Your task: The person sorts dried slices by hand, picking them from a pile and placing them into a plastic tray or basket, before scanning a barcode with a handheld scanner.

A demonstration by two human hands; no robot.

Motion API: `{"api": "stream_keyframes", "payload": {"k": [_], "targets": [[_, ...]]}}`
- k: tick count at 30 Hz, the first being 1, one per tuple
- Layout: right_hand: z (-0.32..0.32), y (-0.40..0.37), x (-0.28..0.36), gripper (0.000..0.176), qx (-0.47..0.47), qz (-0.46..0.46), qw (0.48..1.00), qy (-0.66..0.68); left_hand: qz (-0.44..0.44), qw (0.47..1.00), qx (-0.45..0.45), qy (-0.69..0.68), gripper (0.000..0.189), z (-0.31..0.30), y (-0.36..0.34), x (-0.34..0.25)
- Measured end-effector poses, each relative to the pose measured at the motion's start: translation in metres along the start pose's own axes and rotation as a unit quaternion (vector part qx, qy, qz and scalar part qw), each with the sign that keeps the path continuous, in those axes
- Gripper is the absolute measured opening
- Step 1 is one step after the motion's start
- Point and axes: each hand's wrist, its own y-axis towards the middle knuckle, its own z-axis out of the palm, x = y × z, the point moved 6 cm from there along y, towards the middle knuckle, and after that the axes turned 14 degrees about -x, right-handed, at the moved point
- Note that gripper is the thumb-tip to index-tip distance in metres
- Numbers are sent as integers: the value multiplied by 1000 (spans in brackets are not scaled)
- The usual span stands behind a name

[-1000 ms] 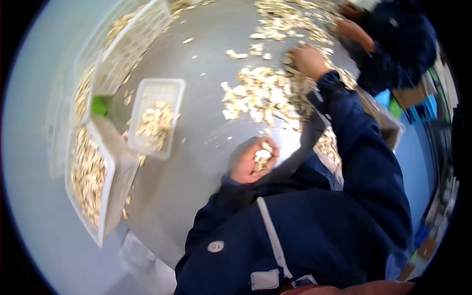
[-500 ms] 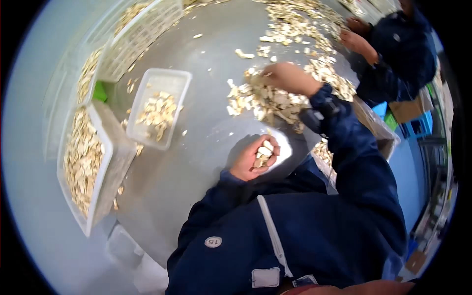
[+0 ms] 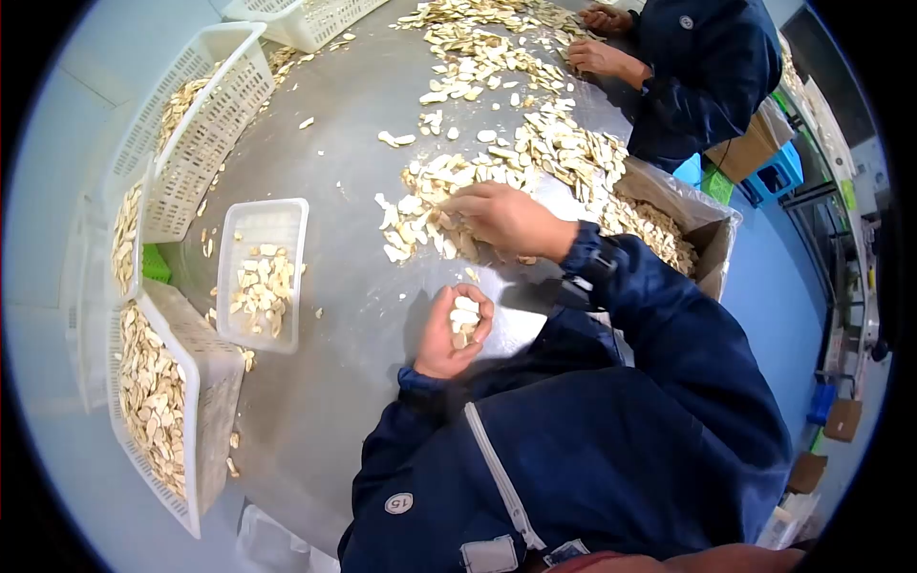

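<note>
My left hand [image 3: 447,334] is cupped, palm up, around several pale dried slices [image 3: 464,317], just in front of my jacket. My right hand [image 3: 511,222] reaches palm down onto a loose pile of the same slices [image 3: 411,229]. Its fingers are bent together among them, and what lies between the fingertips is hidden. Left of my hands, a shallow translucent tray [image 3: 302,263] holds a small heap of slices.
Perforated white baskets [image 3: 215,124] of slices line the metal table's [image 3: 334,420] left side. A co-worker's hands [image 3: 602,57] are at the spread slices at the upper right. A lined cardboard box [image 3: 716,234] of slices stands right of my right arm.
The view has shifted, so the table and tray sit lower and further left. My right hand has come nearer my left hand, at the pile's near side. My left hand still holds slices.
</note>
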Motion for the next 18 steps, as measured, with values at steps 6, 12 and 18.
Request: {"api": "stream_keyframes", "payload": {"k": [6,12,18], "targets": [[-68,-43,-71,39,-55,101,974,-193,-24,1000,-12,-9,45,3,2,1],[-61,-15,-93,24,-78,15,950,-303,-2,1000,-8,-15,49,5,-1,-1],[-65,-12,-84,17,-63,159,966,-194,9,1000,-9,-3,51,1,-1,-2]]}}
